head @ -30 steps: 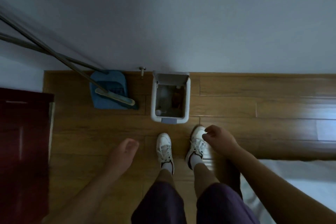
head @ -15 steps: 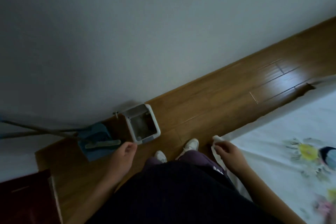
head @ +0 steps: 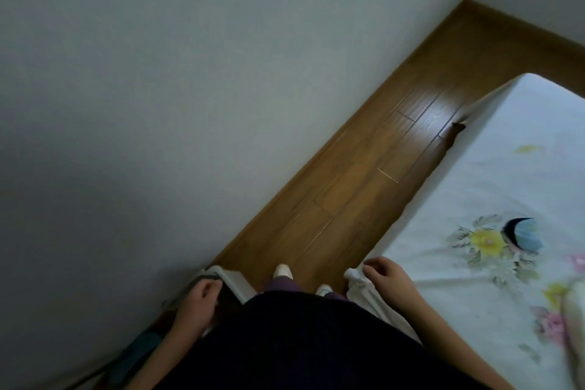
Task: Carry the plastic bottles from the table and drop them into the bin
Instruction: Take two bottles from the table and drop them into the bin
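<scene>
The white bin (head: 232, 282) stands by the wall at lower left, mostly hidden behind the left hand (head: 198, 301) and dark clothing, so its contents cannot be seen; no bottle shows in either hand. The left hand hangs just over the bin's rim, fingers loosely curled and empty; the right hand (head: 391, 275) hovers beside the bed (head: 506, 187) corner, fingers half bent, holding nothing.

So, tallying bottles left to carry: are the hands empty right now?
Empty: left hand and right hand show loosely curled fingers, no bottle.
</scene>
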